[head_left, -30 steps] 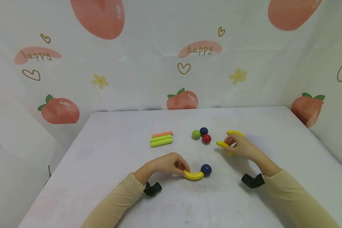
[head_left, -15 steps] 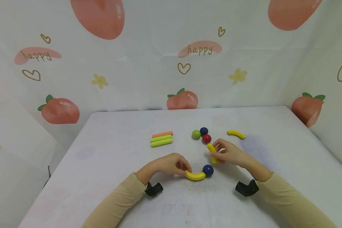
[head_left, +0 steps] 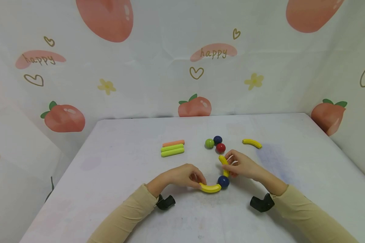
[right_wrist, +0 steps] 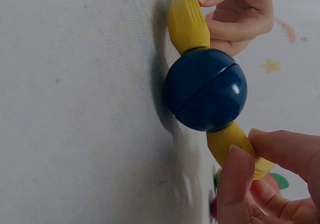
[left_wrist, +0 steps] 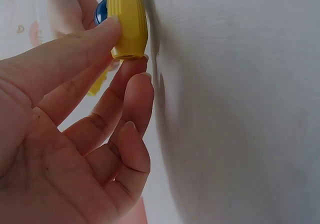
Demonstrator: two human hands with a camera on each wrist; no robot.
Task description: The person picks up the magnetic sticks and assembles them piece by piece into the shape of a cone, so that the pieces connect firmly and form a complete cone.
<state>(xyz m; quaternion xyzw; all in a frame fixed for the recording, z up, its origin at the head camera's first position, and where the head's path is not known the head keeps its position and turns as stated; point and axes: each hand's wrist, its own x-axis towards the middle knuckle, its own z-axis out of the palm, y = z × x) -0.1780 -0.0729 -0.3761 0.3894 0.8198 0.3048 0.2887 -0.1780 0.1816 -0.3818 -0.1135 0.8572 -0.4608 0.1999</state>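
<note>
My left hand (head_left: 184,174) pinches one end of a yellow curved toy rod (head_left: 211,188) lying low over the table. A dark blue ball (head_left: 223,182) sits at that rod's other end. A second yellow curved rod (head_left: 222,159) is between the thumb and fingers of my right hand (head_left: 243,164), its near end at the ball. Seen from the right wrist, the blue ball (right_wrist: 206,89) has both rods against it, on opposite sides. The left wrist view shows my left thumb on the rod's ridged side (left_wrist: 127,26), the ball partly hidden behind.
Green (head_left: 209,143), dark blue (head_left: 217,139) and red (head_left: 220,147) balls cluster beyond my hands. A third yellow curved rod (head_left: 251,143) lies to their right. Left of the balls are an orange stick (head_left: 173,143) and two lime sticks (head_left: 172,152) side by side.
My right hand has brought its yellow rod left and nearer, turned it more upright in view, and set its end at the blue ball. The left-hand rod and ball shifted slightly right.
</note>
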